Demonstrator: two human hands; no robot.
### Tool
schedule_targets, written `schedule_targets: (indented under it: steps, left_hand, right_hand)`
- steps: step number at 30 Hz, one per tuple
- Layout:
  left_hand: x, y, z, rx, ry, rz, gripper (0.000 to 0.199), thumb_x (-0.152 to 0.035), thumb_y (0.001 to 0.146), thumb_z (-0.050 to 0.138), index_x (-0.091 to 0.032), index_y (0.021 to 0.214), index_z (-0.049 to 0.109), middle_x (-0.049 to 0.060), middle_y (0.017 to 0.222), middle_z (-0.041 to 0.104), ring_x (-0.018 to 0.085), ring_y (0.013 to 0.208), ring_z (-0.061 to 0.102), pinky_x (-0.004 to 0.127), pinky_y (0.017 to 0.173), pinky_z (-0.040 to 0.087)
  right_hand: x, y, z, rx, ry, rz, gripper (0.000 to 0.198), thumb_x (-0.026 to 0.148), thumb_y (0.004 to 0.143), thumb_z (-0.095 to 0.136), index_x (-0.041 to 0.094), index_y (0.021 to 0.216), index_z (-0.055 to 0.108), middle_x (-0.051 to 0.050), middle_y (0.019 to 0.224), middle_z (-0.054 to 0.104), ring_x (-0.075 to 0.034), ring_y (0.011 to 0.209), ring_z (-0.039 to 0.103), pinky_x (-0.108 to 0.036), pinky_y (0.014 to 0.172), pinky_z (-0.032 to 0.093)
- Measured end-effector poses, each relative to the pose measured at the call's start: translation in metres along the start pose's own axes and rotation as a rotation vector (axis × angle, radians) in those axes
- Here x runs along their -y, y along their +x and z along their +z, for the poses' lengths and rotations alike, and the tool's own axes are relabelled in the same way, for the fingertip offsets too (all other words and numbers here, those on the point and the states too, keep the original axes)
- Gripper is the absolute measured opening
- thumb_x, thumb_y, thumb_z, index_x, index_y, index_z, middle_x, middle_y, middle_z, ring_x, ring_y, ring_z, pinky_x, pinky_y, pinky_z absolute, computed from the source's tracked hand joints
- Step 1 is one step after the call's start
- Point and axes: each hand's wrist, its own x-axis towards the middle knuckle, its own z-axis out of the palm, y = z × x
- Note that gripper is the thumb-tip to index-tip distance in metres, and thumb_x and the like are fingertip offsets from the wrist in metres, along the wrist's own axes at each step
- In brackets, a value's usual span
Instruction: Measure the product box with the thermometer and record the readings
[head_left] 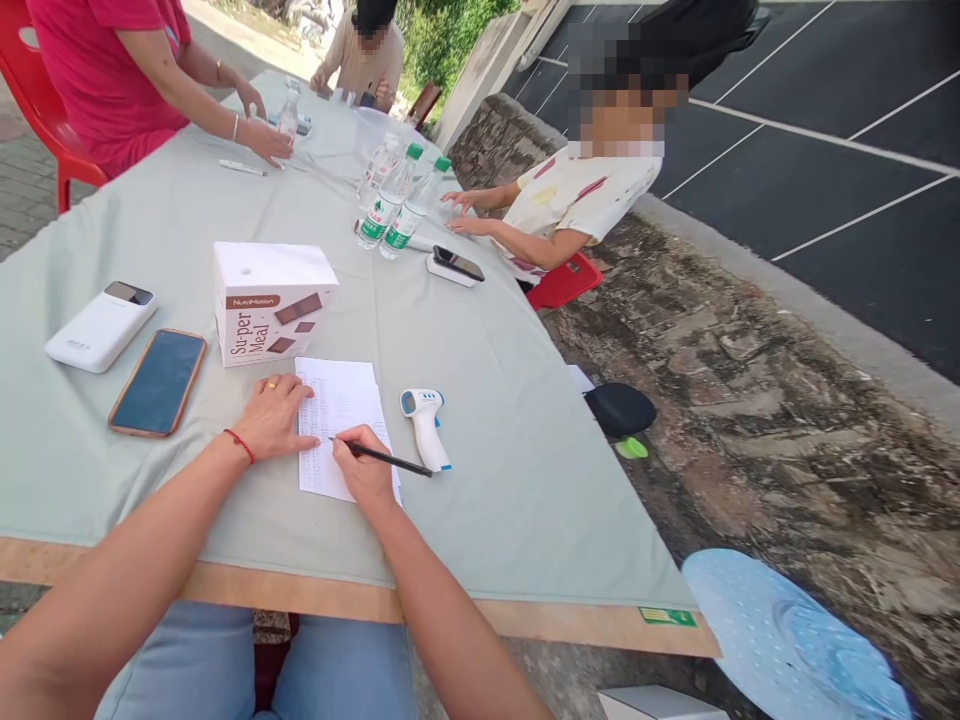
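Grey tablecloth (pixel 480 420) lies bare rightward; right hand (pixel 365 468) grips pen (pixel 386 458), left hand (pixel 271 417) (flat) pins paper (pixel 341 400).

Table (pixel 525 620) showed a bare wood edge under matt grey-green cloth (pixel 495 400); the sheet (pixel 337 400) was plain white paper, the box (pixel 270 300) matt white card. Phone (pixel 158 382) had a glossy dark glass face, the thermometer (pixel 426 425) and power bank (pixel 101 326) smooth white plastic, bottles (pixel 390 200) clear plastic. Pen (pixel 386 458) looked black and smooth, ground (pixel 750 400) rough stone
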Motion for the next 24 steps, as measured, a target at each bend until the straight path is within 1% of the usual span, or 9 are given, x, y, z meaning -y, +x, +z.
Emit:
schedule_targets:
  steps: [2,4,7,9,12,16,19,24]
  left_hand:
    - [-0.0001,-0.0003,0.0001,0.000,0.000,0.000,0.060,-0.047,0.065,0.076,-0.017,0.113,0.054,0.013,0.118,0.056,0.032,0.110,0.049,0.048,0.100,0.034]
    - [0.0000,-0.0006,0.0006,-0.001,-0.003,0.001,0.061,-0.047,0.065,0.076,-0.017,0.114,0.054,0.013,0.118,0.055,0.032,0.110,0.049,0.048,0.100,0.034]
    - [0.0005,-0.0007,0.0016,0.000,-0.006,0.003,0.061,-0.047,0.065,0.076,-0.018,0.114,0.054,0.013,0.118,0.055,0.032,0.110,0.049,0.048,0.100,0.034]
    - [0.0007,-0.0007,0.0020,-0.004,-0.009,0.004,0.062,-0.047,0.065,0.076,-0.018,0.115,0.054,0.013,0.117,0.055,0.032,0.110,0.049,0.048,0.099,0.034]
    - [0.0004,-0.0007,0.0016,-0.010,-0.017,0.002,0.062,-0.046,0.064,0.076,-0.019,0.115,0.054,0.012,0.117,0.055,0.032,0.109,0.049,0.047,0.098,0.035]
    - [-0.0006,-0.0008,0.0001,0.005,-0.019,-0.006,0.062,-0.046,0.064,0.076,-0.019,0.115,0.054,0.012,0.116,0.055,0.031,0.108,0.050,0.047,0.098,0.035]
    - [-0.0010,-0.0007,-0.0007,0.005,-0.017,-0.005,0.061,-0.046,0.064,0.076,-0.020,0.115,0.054,0.011,0.116,0.055,0.031,0.109,0.050,0.047,0.099,0.035]
    - [-0.0007,-0.0006,-0.0008,0.001,-0.023,-0.001,0.061,-0.046,0.065,0.076,-0.019,0.115,0.054,0.013,0.117,0.055,0.032,0.109,0.049,0.048,0.098,0.035]
  right_hand:
    - [0.0006,-0.0005,-0.0012,0.036,-0.027,0.001,0.012,0.034,0.068,0.054,0.022,0.064,0.056,0.002,0.059,0.058,-0.014,0.056,0.051,-0.028,0.057,0.044]
    - [0.0005,-0.0002,-0.0025,0.046,-0.034,0.028,0.011,0.033,0.067,0.054,0.022,0.069,0.057,0.003,0.059,0.058,-0.014,0.055,0.051,-0.028,0.056,0.043]
    - [-0.0003,0.0012,-0.0032,-0.009,-0.006,0.104,0.015,0.031,0.062,0.054,0.022,0.074,0.057,0.004,0.059,0.058,-0.013,0.051,0.049,-0.028,0.054,0.042]
    - [-0.0001,0.0021,-0.0027,-0.039,0.008,0.127,0.015,0.031,0.059,0.054,0.022,0.070,0.057,0.003,0.059,0.059,-0.014,0.052,0.050,-0.028,0.053,0.042]
    - [0.0015,0.0018,-0.0019,-0.037,-0.004,0.095,0.011,0.032,0.059,0.054,0.022,0.063,0.057,0.002,0.057,0.058,-0.014,0.053,0.050,-0.028,0.053,0.042]
    - [0.0028,-0.0006,-0.0014,0.005,-0.032,0.022,0.011,0.031,0.063,0.053,0.022,0.057,0.054,0.003,0.053,0.053,-0.013,0.052,0.047,-0.027,0.052,0.040]
    - [0.0025,-0.0016,-0.0012,0.037,-0.049,0.000,0.012,0.031,0.065,0.053,0.022,0.057,0.053,0.004,0.052,0.053,-0.013,0.052,0.046,-0.026,0.052,0.039]
    - [0.0022,-0.0015,-0.0011,0.048,-0.059,-0.015,0.012,0.031,0.066,0.052,0.023,0.058,0.052,0.004,0.053,0.054,-0.013,0.053,0.047,-0.027,0.053,0.040]
